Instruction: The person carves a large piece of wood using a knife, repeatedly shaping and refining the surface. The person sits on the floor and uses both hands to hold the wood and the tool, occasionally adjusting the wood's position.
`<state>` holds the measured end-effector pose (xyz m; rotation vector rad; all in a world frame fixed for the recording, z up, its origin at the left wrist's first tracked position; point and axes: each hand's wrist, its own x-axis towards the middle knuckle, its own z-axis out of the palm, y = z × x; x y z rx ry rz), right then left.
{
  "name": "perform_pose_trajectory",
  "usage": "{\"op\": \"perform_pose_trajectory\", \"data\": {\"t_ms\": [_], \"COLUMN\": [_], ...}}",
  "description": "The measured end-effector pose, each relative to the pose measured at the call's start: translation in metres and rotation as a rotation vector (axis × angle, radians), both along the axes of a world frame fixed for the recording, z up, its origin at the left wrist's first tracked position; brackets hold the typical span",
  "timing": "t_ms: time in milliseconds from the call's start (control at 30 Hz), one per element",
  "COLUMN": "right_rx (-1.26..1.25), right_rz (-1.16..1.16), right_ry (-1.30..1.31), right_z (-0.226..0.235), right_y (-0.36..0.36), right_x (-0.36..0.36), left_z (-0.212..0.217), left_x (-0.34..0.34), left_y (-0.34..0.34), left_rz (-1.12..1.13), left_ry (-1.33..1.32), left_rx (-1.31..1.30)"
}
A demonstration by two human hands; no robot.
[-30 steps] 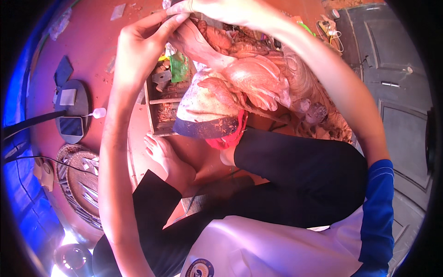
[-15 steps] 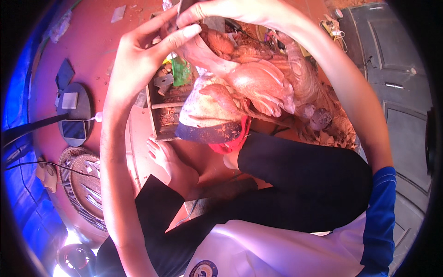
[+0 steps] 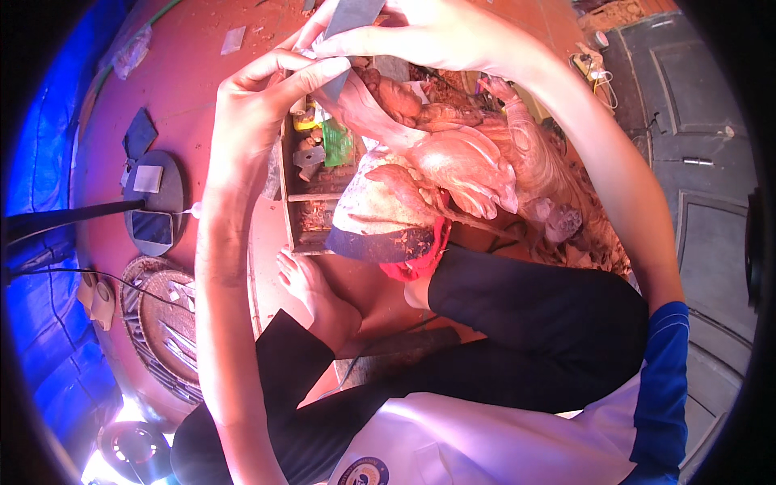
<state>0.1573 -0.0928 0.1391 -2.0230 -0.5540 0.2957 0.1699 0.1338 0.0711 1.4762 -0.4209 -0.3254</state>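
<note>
A reddish wooden carving [image 3: 465, 166] with flowing, leaf-like forms lies in front of me, partly over my cloth-covered knee. At its far upper end, both hands are on a dark grey strip [image 3: 356, 14] that looks like sandpaper. My right hand [image 3: 424, 36] pinches the strip from the right, thumb stretched along it. My left hand [image 3: 263, 93] is bent round the carving's narrow end, its thumb pressed to the strip's lower part. Some fingertips are hidden behind the strip and by the picture's upper edge.
A wooden tray [image 3: 311, 196] with shavings and a green packet [image 3: 338, 144] stands left of the carving. Further left are a round basket [image 3: 166, 315] of carving tools, a phone [image 3: 152, 228] on a dark stand and a black pole [image 3: 73, 218]. Grey door panels [image 3: 703, 153] lie right.
My right hand has shifted slightly right, and more of the grey strip shows. My left hand has moved a little right and down as the whole view shifted.
</note>
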Motion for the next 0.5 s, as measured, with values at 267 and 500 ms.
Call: {"op": "perform_pose_trajectory", "data": {"t_ms": [267,500], "right_rx": [-0.104,0.134], "right_rz": [-0.152,0.01], "right_ry": [-0.058,0.009], "right_z": [-0.003,-0.003], "right_y": [0.008,-0.005], "right_x": [0.001,-0.006], "left_z": [-0.008,0.003], "left_x": [-0.023,-0.015], "left_y": [-0.023,-0.013], "left_rz": [0.173,-0.018], "left_ry": [0.153,0.233], "left_rx": [-0.102,-0.173]}}
